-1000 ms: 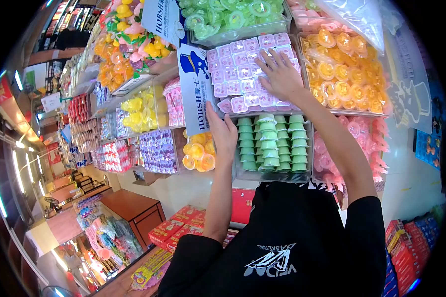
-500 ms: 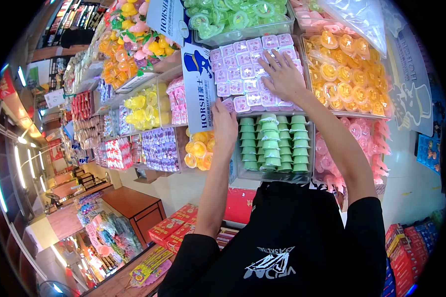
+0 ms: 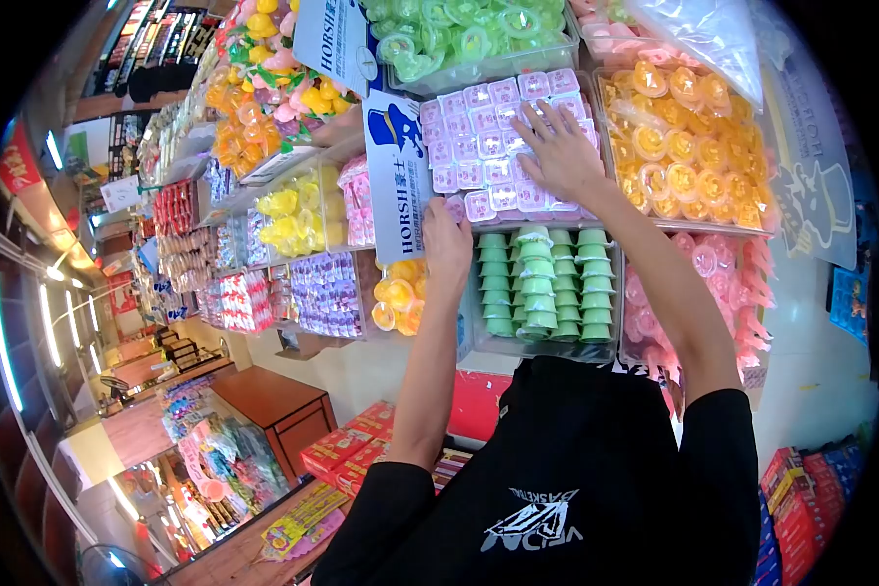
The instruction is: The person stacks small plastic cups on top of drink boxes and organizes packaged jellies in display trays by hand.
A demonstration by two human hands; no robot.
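Rows of small white-and-pink packaged cups [image 3: 488, 146] fill a clear bin in the upper middle. My right hand [image 3: 560, 154] lies over the right part of these cups, fingers spread. At the bin's lower left corner is my left hand [image 3: 446, 239], its fingers bent around a pink-white cup [image 3: 455, 207]. Just left of that hand stands the blue-and-white HORSH sign [image 3: 397, 181]. Below the bin, green cups [image 3: 540, 283] are stacked in columns in another clear bin.
Orange cups [image 3: 682, 146] fill the bin on the right, with pink packs [image 3: 693, 293] below. Green cups [image 3: 464, 34] lie in the bin above. Yellow packs [image 3: 293, 223] and purple-white packs [image 3: 327, 293] are at the left. Red boxes [image 3: 352, 444] sit lower down.
My left hand has moved up slightly and right to the bin's corner, and its fingers have closed around a cup. My right hand stays spread over the cups. The view has shifted slightly.
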